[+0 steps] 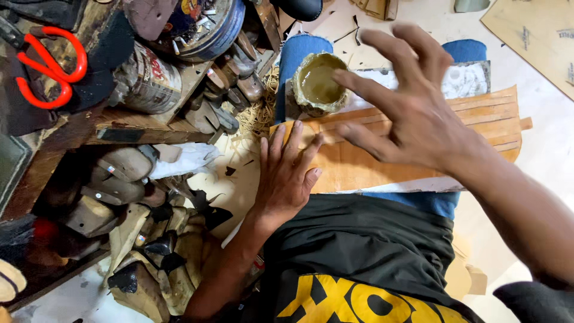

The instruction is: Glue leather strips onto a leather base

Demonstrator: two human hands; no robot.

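My left hand (287, 173) lies flat, fingers spread, on the left end of a tan leather piece (418, 149) that rests across my lap on a white board. My right hand (406, 107) hovers above the leather with its fingers spread and holds nothing. Its fingertips reach toward a small crusted pot of yellowish glue (318, 84) that stands at the far left edge of the leather, next to my blue-clad knee (299, 51).
A cluttered wooden bench at left holds red-handled scissors (51, 69), a large tin can (149, 84), a round tin with bits (206, 24) and several shoe lasts (113, 179). Leather scraps lie below. Cardboard sheets (532, 36) lie on the floor at top right.
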